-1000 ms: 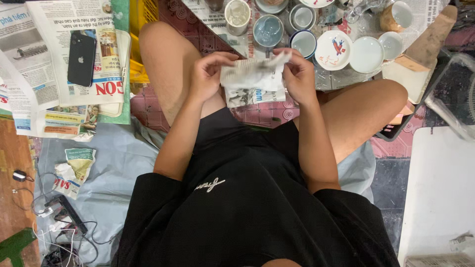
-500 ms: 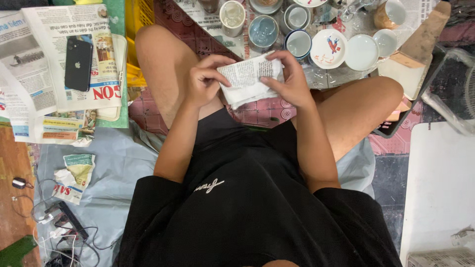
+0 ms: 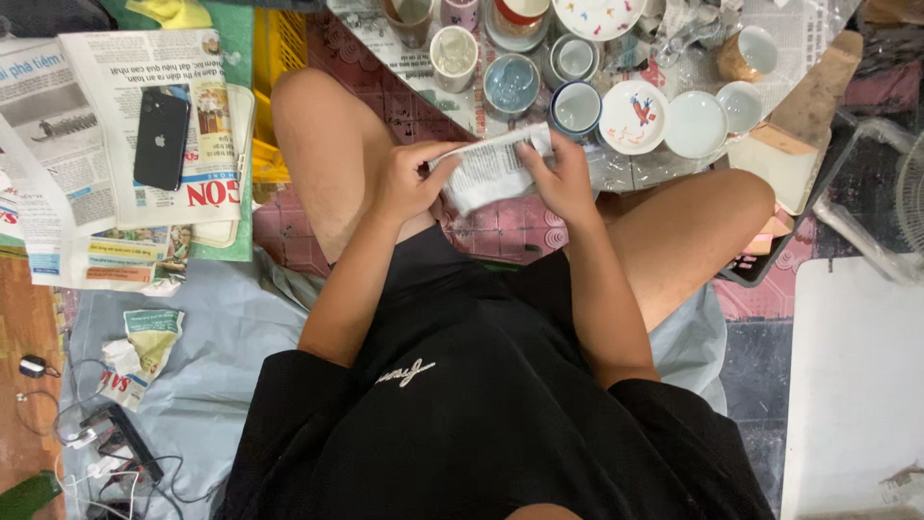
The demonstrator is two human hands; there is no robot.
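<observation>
- The left hand (image 3: pixel 409 183) pinches the left end of a newspaper wad (image 3: pixel 491 171), thumb on top and fingers curled under it.
- The right hand (image 3: pixel 558 178) clamps the wad's right end, fingers (image 3: pixel 535 159) pressed together over its upper edge.
- The wad is crumpled and held between both hands above the lap, just in front of the crossed legs; whether anything is wrapped inside cannot be told.
- Just beyond the hands, on clear plastic sheeting, stand ceramics: a blue-rimmed cup (image 3: pixel 577 106) nearest the right hand, a blue bowl (image 3: pixel 511 84) beside it, and a cream cup (image 3: pixel 454 56) further left.
- To the right of those lie a saucer (image 3: pixel 633 117) with a red and blue motif, a plain white bowl (image 3: pixel 696 124), and a small white cup (image 3: pixel 741 104).
- A brown mug (image 3: pixel 745 54) stands behind them, near a wooden block (image 3: pixel 804 120) lying at an angle.
- Well off to the left, spread newspapers (image 3: pixel 106 183) carry a black phone (image 3: pixel 161 138).
- Lower left, a paper scrap (image 3: pixel 140 351) lies on grey sheeting, with tangled cables (image 3: pixel 106 443) near it.
</observation>
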